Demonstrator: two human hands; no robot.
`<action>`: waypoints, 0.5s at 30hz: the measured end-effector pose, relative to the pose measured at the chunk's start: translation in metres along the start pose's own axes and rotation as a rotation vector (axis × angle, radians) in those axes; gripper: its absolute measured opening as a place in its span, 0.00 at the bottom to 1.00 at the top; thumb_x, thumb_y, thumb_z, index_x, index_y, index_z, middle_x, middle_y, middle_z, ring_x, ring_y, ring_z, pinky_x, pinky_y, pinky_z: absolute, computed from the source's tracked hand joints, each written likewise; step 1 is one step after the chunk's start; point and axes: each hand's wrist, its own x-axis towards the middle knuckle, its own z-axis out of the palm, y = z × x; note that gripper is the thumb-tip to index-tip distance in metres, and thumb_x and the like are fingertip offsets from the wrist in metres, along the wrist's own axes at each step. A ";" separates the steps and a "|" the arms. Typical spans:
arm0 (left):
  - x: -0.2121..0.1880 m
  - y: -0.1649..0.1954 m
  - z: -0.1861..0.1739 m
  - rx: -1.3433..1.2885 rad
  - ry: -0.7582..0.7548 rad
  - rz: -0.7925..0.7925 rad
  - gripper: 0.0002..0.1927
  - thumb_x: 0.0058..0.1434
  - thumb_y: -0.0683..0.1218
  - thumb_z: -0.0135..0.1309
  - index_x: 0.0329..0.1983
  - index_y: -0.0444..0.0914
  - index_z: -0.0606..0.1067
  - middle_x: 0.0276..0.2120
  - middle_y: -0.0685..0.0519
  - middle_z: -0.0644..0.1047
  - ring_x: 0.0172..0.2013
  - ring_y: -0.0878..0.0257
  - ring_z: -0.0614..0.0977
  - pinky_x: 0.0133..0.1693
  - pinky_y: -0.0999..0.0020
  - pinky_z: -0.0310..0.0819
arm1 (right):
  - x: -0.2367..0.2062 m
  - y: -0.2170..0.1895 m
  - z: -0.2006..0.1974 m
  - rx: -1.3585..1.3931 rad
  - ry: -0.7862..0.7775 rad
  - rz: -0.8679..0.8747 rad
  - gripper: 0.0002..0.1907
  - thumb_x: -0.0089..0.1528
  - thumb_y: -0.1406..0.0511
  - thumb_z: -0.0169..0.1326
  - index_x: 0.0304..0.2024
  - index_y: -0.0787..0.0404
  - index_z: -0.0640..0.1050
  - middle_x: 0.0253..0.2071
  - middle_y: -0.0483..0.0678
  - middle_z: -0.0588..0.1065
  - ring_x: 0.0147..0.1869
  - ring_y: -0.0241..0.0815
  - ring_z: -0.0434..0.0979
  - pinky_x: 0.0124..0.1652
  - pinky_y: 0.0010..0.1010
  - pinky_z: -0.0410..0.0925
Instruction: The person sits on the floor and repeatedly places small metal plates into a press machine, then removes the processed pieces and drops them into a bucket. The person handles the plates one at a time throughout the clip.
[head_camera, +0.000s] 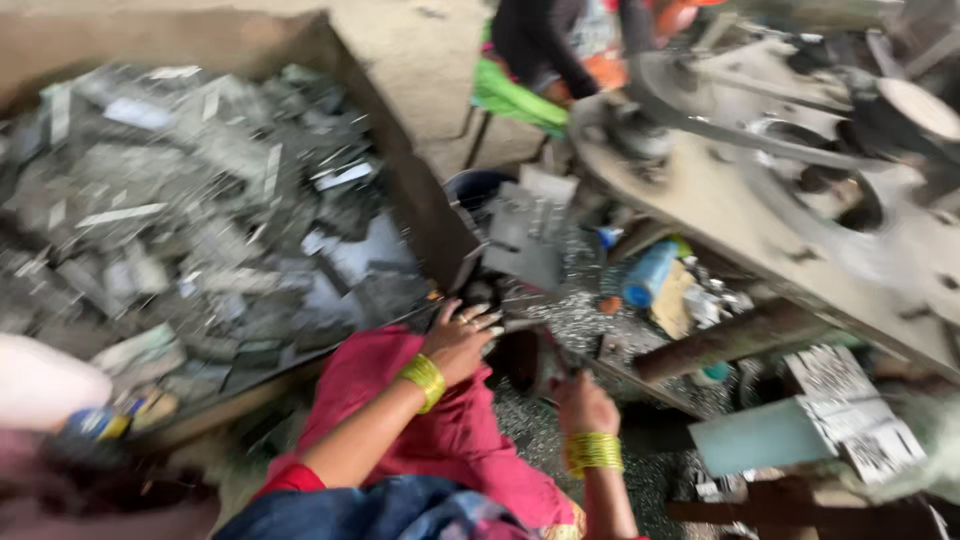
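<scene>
My left hand (460, 338) rests with its fingers spread on the lower edge of a big bin (420, 200) full of grey sheet-metal scraps (200, 210). It holds nothing, and a gold bangle sits on its wrist. My right hand (583, 402) is curled into a fist just right of it, over a dark round opening (525, 360) and a litter of small metal shavings (580, 320). The blur hides whether the fist holds anything. My pink-clad knee (440, 420) lies under both arms.
A heavy grey machine (780, 190) with wheels and a belt fills the upper right. A rusty bar (730, 340), a blue bottle (648, 272) and a pale block (765, 435) lie beneath it. Another person (550, 40) sits at the back on a green-covered stool.
</scene>
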 end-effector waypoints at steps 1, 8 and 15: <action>-0.024 -0.016 -0.009 0.088 -0.034 -0.135 0.18 0.58 0.43 0.52 0.51 0.40 0.79 0.60 0.48 0.74 0.63 0.51 0.70 0.64 0.42 0.53 | 0.000 -0.003 -0.012 -0.106 0.097 -0.027 0.21 0.65 0.46 0.49 0.39 0.55 0.77 0.36 0.57 0.82 0.42 0.60 0.84 0.42 0.52 0.75; -0.131 -0.144 -0.077 0.330 -0.120 -0.913 0.13 0.65 0.45 0.49 0.50 0.46 0.80 0.54 0.51 0.80 0.61 0.54 0.74 0.61 0.44 0.61 | 0.013 -0.065 -0.088 -0.315 0.463 -0.188 0.22 0.61 0.48 0.55 0.45 0.55 0.82 0.28 0.56 0.81 0.31 0.56 0.83 0.30 0.47 0.73; -0.120 -0.174 -0.083 0.343 -0.213 -0.674 0.19 0.65 0.43 0.48 0.58 0.50 0.76 0.59 0.55 0.77 0.68 0.52 0.65 0.63 0.44 0.55 | -0.004 -0.101 -0.116 -0.296 0.618 -0.237 0.13 0.65 0.53 0.58 0.42 0.53 0.84 0.32 0.55 0.81 0.35 0.56 0.83 0.34 0.46 0.72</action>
